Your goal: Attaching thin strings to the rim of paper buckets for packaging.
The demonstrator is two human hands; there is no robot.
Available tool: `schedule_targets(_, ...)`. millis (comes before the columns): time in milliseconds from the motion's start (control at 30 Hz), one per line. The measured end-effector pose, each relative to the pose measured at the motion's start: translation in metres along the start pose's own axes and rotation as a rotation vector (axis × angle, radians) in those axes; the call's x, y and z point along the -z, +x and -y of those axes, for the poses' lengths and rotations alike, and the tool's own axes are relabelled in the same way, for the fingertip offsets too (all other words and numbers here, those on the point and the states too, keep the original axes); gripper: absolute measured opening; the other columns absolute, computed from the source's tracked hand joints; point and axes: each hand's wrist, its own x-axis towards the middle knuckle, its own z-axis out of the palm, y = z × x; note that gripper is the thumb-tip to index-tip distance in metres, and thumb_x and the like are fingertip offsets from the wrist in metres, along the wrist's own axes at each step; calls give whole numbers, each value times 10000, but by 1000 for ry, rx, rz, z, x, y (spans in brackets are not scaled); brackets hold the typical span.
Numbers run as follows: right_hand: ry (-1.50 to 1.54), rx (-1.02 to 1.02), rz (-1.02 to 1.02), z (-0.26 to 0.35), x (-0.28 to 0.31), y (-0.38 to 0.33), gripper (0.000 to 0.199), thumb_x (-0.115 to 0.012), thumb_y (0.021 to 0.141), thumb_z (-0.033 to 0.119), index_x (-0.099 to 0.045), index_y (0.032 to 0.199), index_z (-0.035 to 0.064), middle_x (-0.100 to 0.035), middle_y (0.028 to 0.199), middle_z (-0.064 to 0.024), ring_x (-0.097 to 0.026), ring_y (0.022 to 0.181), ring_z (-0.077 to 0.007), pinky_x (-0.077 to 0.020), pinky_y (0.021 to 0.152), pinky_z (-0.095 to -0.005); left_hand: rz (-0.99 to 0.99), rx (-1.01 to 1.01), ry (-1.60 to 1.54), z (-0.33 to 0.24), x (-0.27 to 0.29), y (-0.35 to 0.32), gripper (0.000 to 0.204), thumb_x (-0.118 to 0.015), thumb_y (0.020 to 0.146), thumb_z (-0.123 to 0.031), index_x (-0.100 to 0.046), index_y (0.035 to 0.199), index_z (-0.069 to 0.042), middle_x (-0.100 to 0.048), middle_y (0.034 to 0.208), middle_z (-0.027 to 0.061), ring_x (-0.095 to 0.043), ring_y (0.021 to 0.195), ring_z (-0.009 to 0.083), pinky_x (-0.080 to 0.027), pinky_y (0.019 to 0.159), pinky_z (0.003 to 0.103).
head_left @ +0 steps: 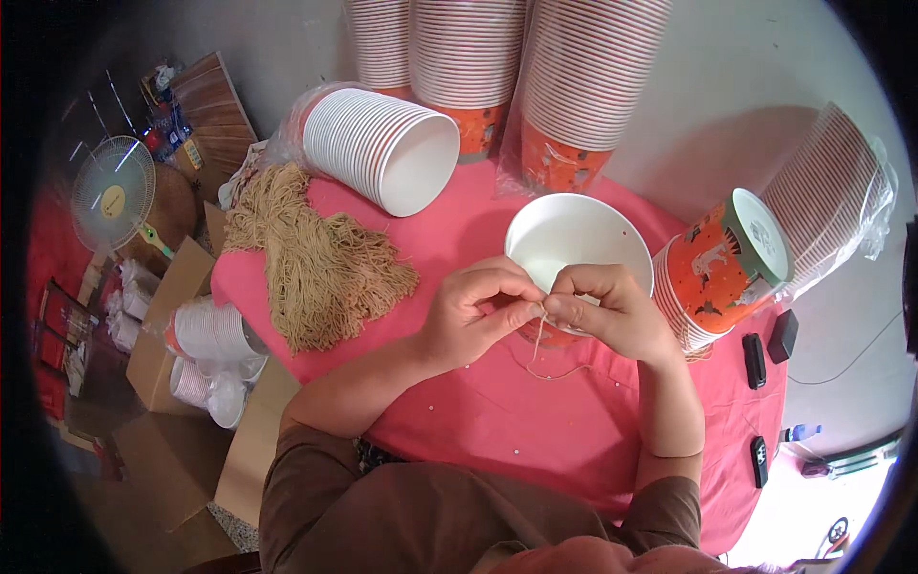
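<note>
We see a thin, pale beige string point(538, 337) pinched between the fingertips at the near rim of a wide, round paper bucket point(574, 230), white inside and orange outside. Our left hand point(481, 306) grips the string between thumb and forefinger, and our right hand point(609, 311) pinches it in the same way, the tips of both nearly meeting. One length drops from the pinch, and a loose curve swings out over the cloth before the bucket; we cannot tell whether it touches down, nor whether there is a knot under the fingers.

The bucket stands upright toward the far edge of the worktop point(478, 411), which is draped in pinkish-red cloth. Toward the left edge lies a thick, tan bundle of strings point(325, 277), spread at its near end. Behind it, a nested stack of white-lipped paper buckets point(354, 143) rests on its side, mouth toward us. Tall upright stacks point(593, 77) line the far edge, while an orange stack with a green base uppermost point(712, 258) stands by the right edge.

A broad stretch of cloth, dotted with small pale specks, runs from the bucket to our body, which hides the near edge. Small black objects point(754, 362) sit along the right edge, beyond our right forearm.
</note>
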Motion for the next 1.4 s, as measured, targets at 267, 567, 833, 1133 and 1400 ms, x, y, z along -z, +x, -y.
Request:
schedule_targets(267,-264,169,-104,-2,-3,5,205,-684,901,155,-620,763,17,-566,625,-24,-507,559,-150,-405,553,-312,18,357,-357,-5,3,-4,40,-614,945,-28,-601,974,-4,-604,869,-3,-568,771,36,-470,634,201)
schedule_targets(567,-645,668,-390,-1,-22,8,211,-762,740,56,-626,902,52,-632,775,-85,-638,766,-296,-512,835,-446,-73,616,-521,-5,7,0,48,-574,956,-73,-575,982,-32,-544,789,-42,-471,663,3,-386,551,185)
schedule_targets(833,-655,657,-397,-9,-22,9,205,-740,734,-13,-632,898,46,-654,804,-92,-637,743,-311,-524,816,-446,-51,705,-809,-4,9,0,90,-550,965,-128,-574,999,-48,-487,739,-45,-407,589,30,-335,502,198)
schedule_targets(1133,-469,486,-381,-7,-21,7,168,-736,753,-23,-659,895,25,-676,815,-102,-653,796,-283,-508,756,-389,-66,674,-792,-1,9,-4,120,-583,966,-143,-629,1014,-43,-532,759,-33,-438,611,30,-365,515,199)
schedule_targets(1400,-384,446,-397,-12,-19,7,118,-723,777,-27,-667,871,16,-685,834,-105,-653,798,-274,-509,739,-371,-69,433,-370,-6,4,-1,100,-626,948,-65,-660,1010,6,-616,833,-25,-511,689,-5,-409,565,172)
